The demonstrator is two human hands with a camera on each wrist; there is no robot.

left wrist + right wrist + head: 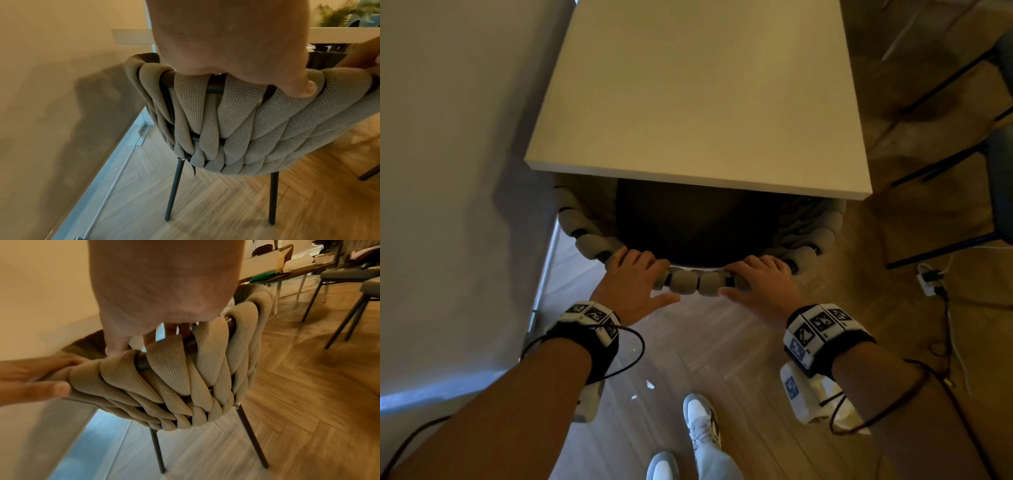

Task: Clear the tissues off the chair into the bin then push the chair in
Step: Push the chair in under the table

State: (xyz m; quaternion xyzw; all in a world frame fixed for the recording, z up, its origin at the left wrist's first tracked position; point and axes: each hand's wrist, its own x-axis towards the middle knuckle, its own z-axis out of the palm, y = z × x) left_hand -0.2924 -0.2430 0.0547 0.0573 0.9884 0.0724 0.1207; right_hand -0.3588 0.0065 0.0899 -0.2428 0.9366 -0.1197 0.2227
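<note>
The chair (690,279) has a woven beige rope back and a dark seat, and its seat sits mostly under the white table (698,102). No tissues lie on the visible part of the seat. My left hand (638,274) grips the top rim of the chair back left of centre, fingers over the rim and thumb behind. My right hand (756,277) grips the same rim just right of centre. The left wrist view shows the left hand (226,40) on the chair back (257,129). In the right wrist view the right hand (160,280) curls over the rim of the chair back (185,378). No bin is in view.
A wall (448,171) runs close along the left of the chair. Two small white scraps (650,384) lie on the wood floor near my shoes (702,425). Dark-legged chairs (962,164) stand at the right. A power strip (929,279) with cables lies on the floor there.
</note>
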